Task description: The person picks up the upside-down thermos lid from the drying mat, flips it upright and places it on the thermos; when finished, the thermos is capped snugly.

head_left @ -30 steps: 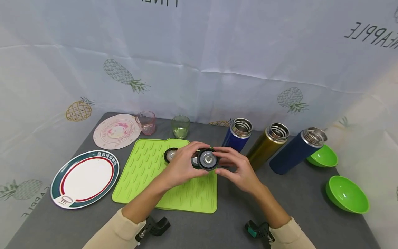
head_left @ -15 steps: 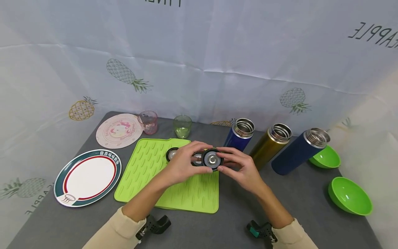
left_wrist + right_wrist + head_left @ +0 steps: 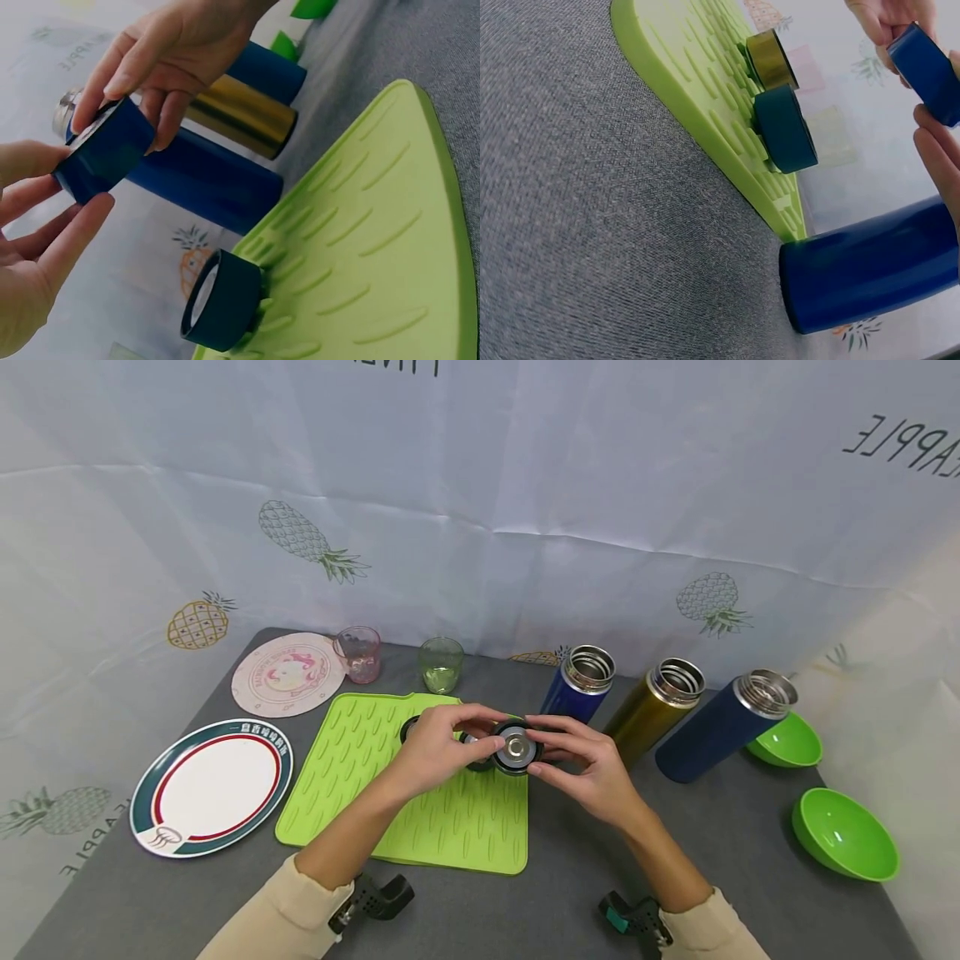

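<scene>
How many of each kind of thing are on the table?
Flasks: 3
Lids: 3
Bowls: 2
Cups: 2
Plates: 2
Mat: 1
Total: 13

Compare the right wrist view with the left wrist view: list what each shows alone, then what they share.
Right wrist only: a gold lid standing on the mat beside a dark lid.
Left wrist only: the gold flask, and fingers of both hands pinching the blue lid.
Shared: the blue lid, green mat, and a blue flask.
</scene>
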`<action>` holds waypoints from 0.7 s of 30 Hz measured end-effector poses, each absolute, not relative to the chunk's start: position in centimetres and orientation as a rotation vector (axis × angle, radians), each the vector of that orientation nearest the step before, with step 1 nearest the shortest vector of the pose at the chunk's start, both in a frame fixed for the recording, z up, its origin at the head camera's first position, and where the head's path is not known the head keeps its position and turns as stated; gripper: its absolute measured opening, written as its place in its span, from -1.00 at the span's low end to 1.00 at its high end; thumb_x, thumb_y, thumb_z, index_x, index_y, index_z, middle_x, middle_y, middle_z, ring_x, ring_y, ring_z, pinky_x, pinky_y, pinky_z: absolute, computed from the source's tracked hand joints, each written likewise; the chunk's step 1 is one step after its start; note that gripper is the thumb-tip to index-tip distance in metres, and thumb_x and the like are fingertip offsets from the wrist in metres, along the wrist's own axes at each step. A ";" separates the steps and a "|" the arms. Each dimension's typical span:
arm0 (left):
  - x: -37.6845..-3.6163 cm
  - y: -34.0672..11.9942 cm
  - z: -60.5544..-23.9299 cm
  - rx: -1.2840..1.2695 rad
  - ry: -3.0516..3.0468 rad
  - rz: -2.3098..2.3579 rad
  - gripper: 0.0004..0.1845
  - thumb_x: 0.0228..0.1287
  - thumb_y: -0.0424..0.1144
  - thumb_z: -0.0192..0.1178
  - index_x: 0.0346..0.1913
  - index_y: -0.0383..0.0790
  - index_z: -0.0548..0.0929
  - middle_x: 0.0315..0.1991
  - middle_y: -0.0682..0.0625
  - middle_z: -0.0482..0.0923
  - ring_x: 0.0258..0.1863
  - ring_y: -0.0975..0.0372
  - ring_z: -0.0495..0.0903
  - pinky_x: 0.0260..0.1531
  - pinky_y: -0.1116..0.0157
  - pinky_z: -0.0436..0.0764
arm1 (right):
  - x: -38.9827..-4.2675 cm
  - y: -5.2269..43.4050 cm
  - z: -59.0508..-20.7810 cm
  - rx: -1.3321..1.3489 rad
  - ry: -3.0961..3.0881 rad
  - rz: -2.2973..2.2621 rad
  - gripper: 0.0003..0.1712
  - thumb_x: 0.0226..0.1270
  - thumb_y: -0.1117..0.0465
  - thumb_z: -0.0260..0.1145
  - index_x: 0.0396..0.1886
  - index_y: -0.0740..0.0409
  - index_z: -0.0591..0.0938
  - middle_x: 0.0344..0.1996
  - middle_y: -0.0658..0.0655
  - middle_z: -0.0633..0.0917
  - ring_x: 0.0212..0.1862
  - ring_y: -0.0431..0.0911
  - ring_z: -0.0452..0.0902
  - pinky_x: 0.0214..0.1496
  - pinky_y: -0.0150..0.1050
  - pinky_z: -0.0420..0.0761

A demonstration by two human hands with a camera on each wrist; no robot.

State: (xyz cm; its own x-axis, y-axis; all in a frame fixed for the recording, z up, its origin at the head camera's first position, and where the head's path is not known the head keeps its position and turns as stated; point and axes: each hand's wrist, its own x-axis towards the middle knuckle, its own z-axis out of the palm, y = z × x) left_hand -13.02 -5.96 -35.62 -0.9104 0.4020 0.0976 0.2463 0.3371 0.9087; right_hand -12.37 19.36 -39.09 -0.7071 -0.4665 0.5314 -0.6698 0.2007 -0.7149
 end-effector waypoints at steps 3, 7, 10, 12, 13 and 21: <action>-13.2 -5.9 -35.6 0.593 2.433 1.628 -0.65 0.31 -0.18 0.38 0.15 -0.03 0.72 -0.08 -0.01 0.77 -0.09 0.21 0.72 -0.22 0.28 0.67 | -12.4 19.4 -39.1 1.084 -2.282 1.508 -0.48 0.10 0.55 0.49 0.11 0.25 0.72 0.20 0.34 0.63 0.14 -0.30 0.65 0.02 -0.36 0.74; -13.3 -5.9 -35.6 0.600 2.417 1.638 -0.56 0.27 -0.21 0.41 0.22 -0.09 0.68 -0.04 -0.05 0.75 -0.08 0.20 0.71 -0.20 0.28 0.66 | -12.4 19.6 -38.9 1.077 -2.296 1.495 -0.53 0.10 0.54 0.50 0.04 0.17 0.76 0.22 0.30 0.63 0.19 -0.23 0.64 0.03 -0.37 0.73; -13.3 -5.9 -35.6 0.627 2.423 1.645 -0.51 0.23 -0.26 0.43 0.24 -0.14 0.67 -0.02 -0.07 0.74 -0.05 0.18 0.70 -0.18 0.28 0.67 | -12.5 19.7 -38.8 1.103 -2.297 1.456 -0.58 0.16 0.54 0.46 0.00 0.13 0.78 0.24 0.29 0.63 0.17 -0.18 0.65 0.00 -0.40 0.73; -13.3 -6.0 -35.6 0.659 2.437 1.650 -0.50 0.20 -0.30 0.45 0.23 -0.18 0.68 -0.02 -0.07 0.73 -0.05 0.17 0.70 -0.14 0.26 0.68 | -12.6 19.8 -38.8 1.127 -2.297 1.415 -0.60 0.20 0.56 0.41 -0.01 0.14 0.78 0.23 0.30 0.64 0.14 -0.18 0.66 -0.04 -0.44 0.70; -13.4 -6.0 -35.6 0.675 2.449 1.649 -0.51 0.19 -0.32 0.45 0.21 -0.19 0.69 -0.04 -0.06 0.73 -0.06 0.16 0.70 -0.13 0.26 0.68 | -12.6 19.9 -38.8 1.138 -2.294 1.396 -0.60 0.21 0.57 0.39 -0.02 0.14 0.79 0.22 0.31 0.64 0.12 -0.17 0.67 -0.05 -0.46 0.68; -13.3 -6.0 -35.7 0.736 2.359 1.772 -0.62 0.15 -0.47 0.43 0.06 -0.28 0.76 -0.06 -0.11 0.67 0.02 0.10 0.68 -0.13 0.36 0.76 | -12.4 20.0 -38.6 1.128 -2.270 1.563 -0.73 0.25 0.62 0.32 -0.15 0.26 0.64 0.12 0.45 0.67 0.15 -0.29 0.69 0.06 -0.37 0.72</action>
State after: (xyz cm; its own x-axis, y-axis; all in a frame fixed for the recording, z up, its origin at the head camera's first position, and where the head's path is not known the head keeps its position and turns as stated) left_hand -13.28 -6.01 -35.75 -0.8781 0.4331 0.2034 0.3161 0.2058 0.9261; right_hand -12.43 20.00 -38.59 -0.7018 -0.4879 0.5191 -0.6590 0.1676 -0.7333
